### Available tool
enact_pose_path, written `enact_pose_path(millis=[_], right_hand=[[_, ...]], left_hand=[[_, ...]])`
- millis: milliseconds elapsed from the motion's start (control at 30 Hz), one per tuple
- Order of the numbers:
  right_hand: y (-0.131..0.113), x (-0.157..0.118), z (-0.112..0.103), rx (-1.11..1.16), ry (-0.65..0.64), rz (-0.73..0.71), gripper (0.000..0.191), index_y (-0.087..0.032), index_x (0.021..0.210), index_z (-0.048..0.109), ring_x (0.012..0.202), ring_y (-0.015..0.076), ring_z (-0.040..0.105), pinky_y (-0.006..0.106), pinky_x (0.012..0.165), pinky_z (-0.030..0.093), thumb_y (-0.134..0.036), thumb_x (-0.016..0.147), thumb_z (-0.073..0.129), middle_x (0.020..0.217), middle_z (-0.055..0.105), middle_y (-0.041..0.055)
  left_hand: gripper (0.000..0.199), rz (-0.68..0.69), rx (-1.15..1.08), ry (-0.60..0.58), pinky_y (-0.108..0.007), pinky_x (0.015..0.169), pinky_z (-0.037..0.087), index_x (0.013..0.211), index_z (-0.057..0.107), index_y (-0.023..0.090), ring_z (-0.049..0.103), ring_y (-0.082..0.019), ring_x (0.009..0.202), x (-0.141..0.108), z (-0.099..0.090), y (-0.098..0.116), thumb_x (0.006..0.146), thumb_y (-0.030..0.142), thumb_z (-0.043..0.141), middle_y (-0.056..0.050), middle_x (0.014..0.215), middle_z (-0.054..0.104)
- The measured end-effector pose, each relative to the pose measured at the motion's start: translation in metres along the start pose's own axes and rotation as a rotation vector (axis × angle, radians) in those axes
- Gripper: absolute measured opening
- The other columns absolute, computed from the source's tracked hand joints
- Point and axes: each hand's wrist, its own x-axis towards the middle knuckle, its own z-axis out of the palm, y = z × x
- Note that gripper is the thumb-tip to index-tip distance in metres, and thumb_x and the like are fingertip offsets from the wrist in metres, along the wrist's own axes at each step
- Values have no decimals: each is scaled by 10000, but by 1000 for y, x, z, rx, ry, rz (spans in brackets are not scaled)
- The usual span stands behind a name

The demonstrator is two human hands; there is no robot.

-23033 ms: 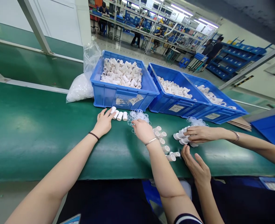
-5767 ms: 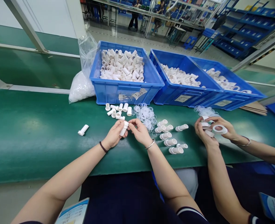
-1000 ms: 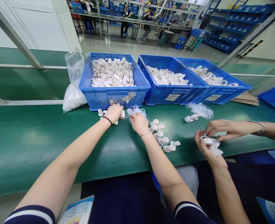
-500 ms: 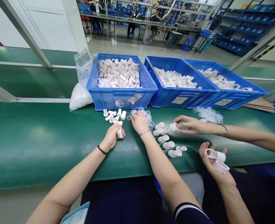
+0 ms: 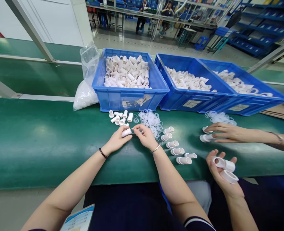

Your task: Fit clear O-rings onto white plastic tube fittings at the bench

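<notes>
Closed around a white plastic pipe fitting (image 5: 126, 133), my left hand (image 5: 117, 138) holds it just above the green table. My right hand (image 5: 144, 136) pinches a thin clear ring (image 5: 132, 129) at the open end of that fitting. Behind my hands lies a small group of loose white fittings (image 5: 122, 121). A pile of clear rings (image 5: 151, 121) sits just beyond my right hand. To its right, several assembled white fittings (image 5: 177, 151) lie in a loose column.
Blue bins (image 5: 132, 93) full of white parts stand along the back, beside a plastic bag (image 5: 85, 94). At right, a co-worker's one hand (image 5: 225, 132) is over white fittings; the other (image 5: 225, 179) carries several white parts. More rings (image 5: 220, 117) lie behind.
My right hand has come from the ring pile to the fitting with a ring. My left hand has turned the fitting sideways. The co-worker's upper hand has moved right.
</notes>
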Motion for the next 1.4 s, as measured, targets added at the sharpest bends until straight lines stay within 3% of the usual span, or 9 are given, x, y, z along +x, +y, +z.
enact_pose_path(millis=[100, 200, 433, 500, 600, 700, 900, 1100, 1400], right_hand=[[-1, 0, 3, -32, -22, -14, 187, -197, 868, 619, 737, 146, 561, 275, 698, 427, -352, 873, 515, 827, 640, 18], [0, 1, 6, -70, -22, -31, 184, -200, 871, 621, 766, 152, 570, 283, 731, 434, -337, 882, 499, 830, 644, 20], [4, 0, 6, -235, -75, -129, 165, -208, 910, 626, 837, 167, 576, 297, 778, 426, -269, 891, 474, 880, 640, 40], [6, 1, 4, -202, -90, -97, 158, -204, 931, 623, 832, 164, 581, 295, 772, 427, -272, 883, 488, 888, 647, 36], [7, 3, 3, -28, -90, -11, 179, -197, 978, 607, 780, 143, 583, 275, 733, 438, -305, 865, 518, 904, 651, 22], [6, 4, 8, 101, -75, 42, 209, -188, 969, 608, 755, 131, 573, 265, 725, 439, -346, 859, 528, 890, 648, 14], [6, 1, 19, 219, 15, 125, 270, -186, 957, 611, 666, 113, 538, 251, 680, 445, -422, 873, 507, 774, 613, -3], [6, 2, 20, 235, -32, 96, 267, -192, 944, 616, 790, 149, 598, 278, 751, 484, -425, 815, 603, 859, 638, 24], [2, 2, 18, 478, -93, 186, 285, -199, 954, 579, 618, 135, 613, 297, 669, 513, -422, 787, 640, 760, 639, -6]], left_hand=[[392, -2, 49, 47, -276, 768, 391, 1034, 550, 201, 544, -178, 848, 0, 2, -1, 704, 334, 715, -25, 951, 598], [272, 8, 76, 71, -268, 730, 373, 960, 549, 205, 529, -173, 801, -1, 3, 0, 756, 343, 663, -10, 892, 589], [104, 175, 280, -151, -268, 645, 322, 797, 546, 209, 473, -167, 689, -7, -2, 8, 801, 293, 607, -4, 749, 545], [83, 219, 278, -146, -275, 668, 334, 816, 562, 208, 479, -171, 714, -9, -1, 9, 799, 274, 609, -16, 783, 555], [178, 221, 126, -5, -278, 738, 371, 952, 574, 207, 510, -171, 805, -11, 5, 7, 797, 280, 623, -37, 912, 572], [270, 129, -165, 124, -262, 732, 398, 1018, 534, 200, 516, -143, 797, -11, 17, 3, 800, 327, 632, -29, 925, 561], [252, -189, -756, 96, -222, 561, 385, 894, 467, 177, 487, -91, 600, -7, 31, -5, 860, 416, 541, 3, 750, 544], [274, -253, -906, 64, -196, 493, 361, 858, 477, 172, 483, -81, 542, -4, 28, -3, 835, 419, 591, 22, 660, 517], [255, -283, -957, -28, -199, 475, 357, 823, 473, 160, 473, -83, 526, -6, 26, 2, 890, 404, 503, 5, 660, 506]])
